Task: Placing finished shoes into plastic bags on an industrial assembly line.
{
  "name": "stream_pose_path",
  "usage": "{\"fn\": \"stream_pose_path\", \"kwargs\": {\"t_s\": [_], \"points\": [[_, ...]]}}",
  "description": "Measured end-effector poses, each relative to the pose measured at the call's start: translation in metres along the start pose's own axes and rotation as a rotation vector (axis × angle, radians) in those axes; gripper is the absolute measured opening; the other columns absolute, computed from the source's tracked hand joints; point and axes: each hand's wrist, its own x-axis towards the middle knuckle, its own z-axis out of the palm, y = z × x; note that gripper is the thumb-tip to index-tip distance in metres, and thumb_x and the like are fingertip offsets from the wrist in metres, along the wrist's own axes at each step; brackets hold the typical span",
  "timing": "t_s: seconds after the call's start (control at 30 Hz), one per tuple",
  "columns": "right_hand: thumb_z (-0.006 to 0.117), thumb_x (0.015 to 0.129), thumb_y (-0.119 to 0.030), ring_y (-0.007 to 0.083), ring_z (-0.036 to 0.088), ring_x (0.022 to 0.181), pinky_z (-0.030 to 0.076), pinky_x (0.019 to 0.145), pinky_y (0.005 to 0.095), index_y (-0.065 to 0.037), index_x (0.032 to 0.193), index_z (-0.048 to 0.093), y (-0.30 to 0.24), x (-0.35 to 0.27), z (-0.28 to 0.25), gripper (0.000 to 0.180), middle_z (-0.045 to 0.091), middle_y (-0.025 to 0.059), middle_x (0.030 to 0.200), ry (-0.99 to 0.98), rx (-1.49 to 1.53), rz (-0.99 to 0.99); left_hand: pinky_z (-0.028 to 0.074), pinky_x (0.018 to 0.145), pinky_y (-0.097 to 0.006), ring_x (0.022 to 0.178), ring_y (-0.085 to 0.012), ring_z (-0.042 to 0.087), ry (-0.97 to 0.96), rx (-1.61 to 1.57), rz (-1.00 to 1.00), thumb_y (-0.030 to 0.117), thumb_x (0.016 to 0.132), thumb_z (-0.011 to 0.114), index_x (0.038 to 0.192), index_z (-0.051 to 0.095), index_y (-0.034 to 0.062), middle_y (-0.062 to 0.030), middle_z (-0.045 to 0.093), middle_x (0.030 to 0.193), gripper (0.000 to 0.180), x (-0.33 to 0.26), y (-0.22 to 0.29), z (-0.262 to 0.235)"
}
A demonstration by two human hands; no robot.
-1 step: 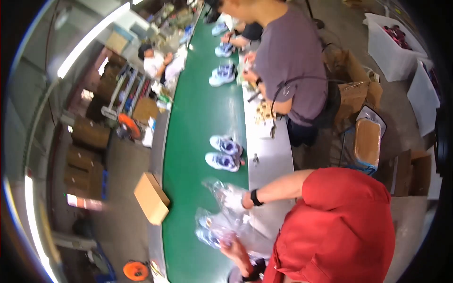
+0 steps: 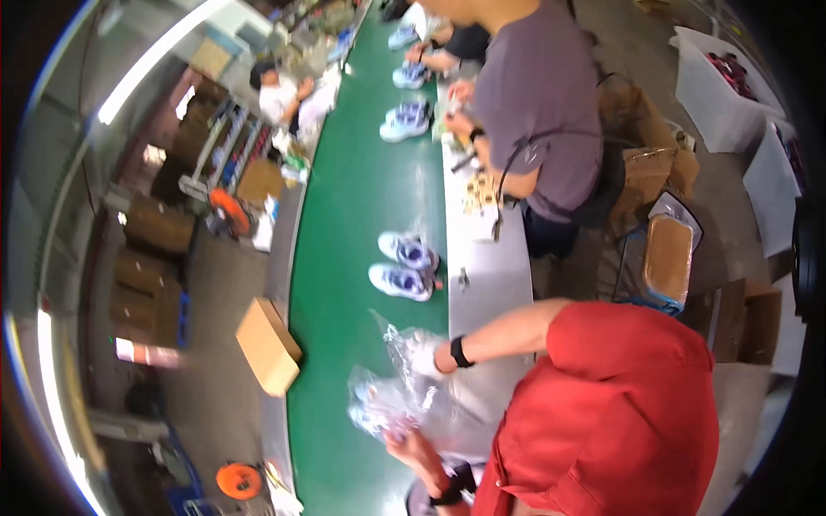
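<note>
Both hands grip 1 clear plastic bag (image 2: 391, 391) over the near end of the green conveyor belt (image 2: 361, 215): the left hand (image 2: 411, 447) is closed on its lower edge, the right hand (image 2: 423, 354) (in a white glove) clutches its top. Nothing has shifted since the earlier frame. The right forearm reaches in from the red-sleeved shoulder. 2 white-and-purple shoes (image 2: 404, 267) lie well beyond, a cardboard box (image 2: 268, 344) beside the belt.
</note>
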Motion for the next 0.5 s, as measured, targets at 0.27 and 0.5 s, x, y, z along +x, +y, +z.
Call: {"fn": "stream_pose_path", "kwargs": {"t_s": [0.27, 0.5], "points": [[0.052, 0.084, -0.022, 0.0286, 0.062, 0.076, 0.048, 0.066, 0.0388, -0.010, 0.089, 0.066, -0.053, -0.024, -0.086, 0.020, 0.066, 0.0128, 0.083, 0.003, 0.919, -0.218, 0.039, 0.062, -0.024, 0.071, -0.0104, 0.045, 0.266, 0.180, -0.052, 0.009, 0.084, 0.060, 0.096, 0.049, -0.0006, -0.0016, 0.050, 0.083, 0.019, 0.069, 0.005, -0.031], [0.058, 0.073, -0.061, 0.0276, 0.054, 0.103, 0.033, 0.090, 0.0413, -0.017, 0.099, 0.065, 0.138, -0.011, -0.088, 0.053, 0.060, 0.0104, 0.105, 0.266, -0.185, 0.481, 0.034, 0.059, -0.017, 0.065, -0.0043, 0.042, 0.224, 0.055, -0.216, 0.004, 0.080, 0.062, 0.084, 0.054, 0.0059, 0.0046, 0.048, 0.073, 0.009, 0.093, -0.024, -0.002]]}}
